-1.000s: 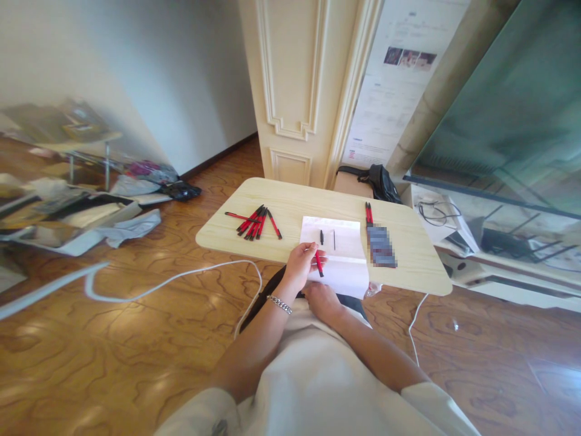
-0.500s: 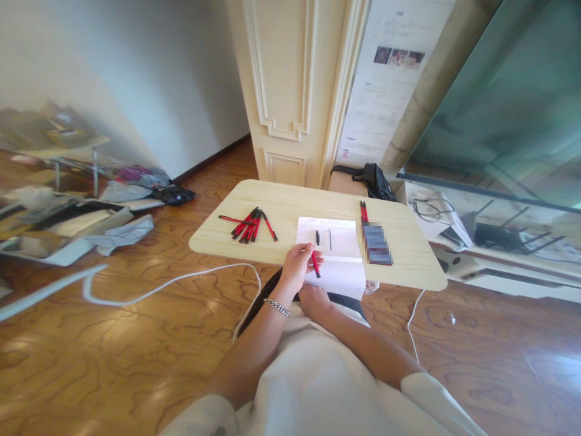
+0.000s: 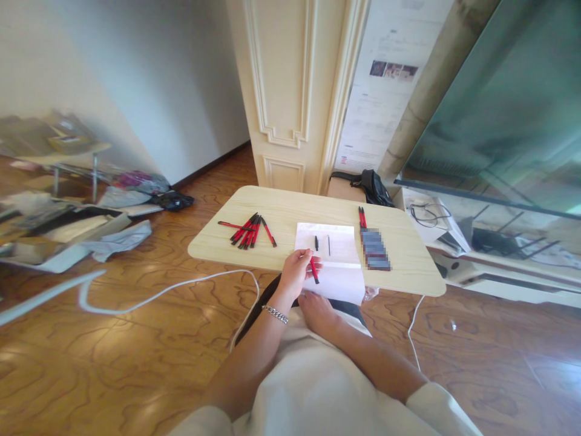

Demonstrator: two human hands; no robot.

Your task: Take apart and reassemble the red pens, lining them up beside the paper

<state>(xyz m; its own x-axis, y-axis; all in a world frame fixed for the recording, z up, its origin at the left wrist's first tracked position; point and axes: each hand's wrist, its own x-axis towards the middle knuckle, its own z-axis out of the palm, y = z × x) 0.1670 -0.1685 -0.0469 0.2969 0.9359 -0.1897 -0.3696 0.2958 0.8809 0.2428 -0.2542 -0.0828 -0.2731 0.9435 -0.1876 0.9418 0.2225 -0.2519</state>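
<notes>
My left hand [image 3: 295, 272], with a chain bracelet at the wrist, pinches a red pen barrel [image 3: 314, 270] above the white paper sheets [image 3: 340, 281]. The barrel tilts, its black end pointing down toward me. My right hand [image 3: 318, 312] rests low at my lap, by the near edge of the sheets, its fingers curled. What it holds, if anything, is hidden. On the upper half of the paper lie a short black pen part [image 3: 316, 243] and a thin dark refill [image 3: 329, 245], side by side and apart.
A pile of several red-and-black pens [image 3: 249, 231] lies left on the pale table [image 3: 281, 206]. Two more pens [image 3: 362, 218] sit right of the paper, above a pixelated flat item [image 3: 376, 249]. A black bag [image 3: 374, 188] stands behind the table. White cable [image 3: 172, 289] crosses the floor.
The view has shifted slightly, so the table sits a little lower. My left hand keeps the pen barrel in much the same place over the paper; my right hand stays at my lap.
</notes>
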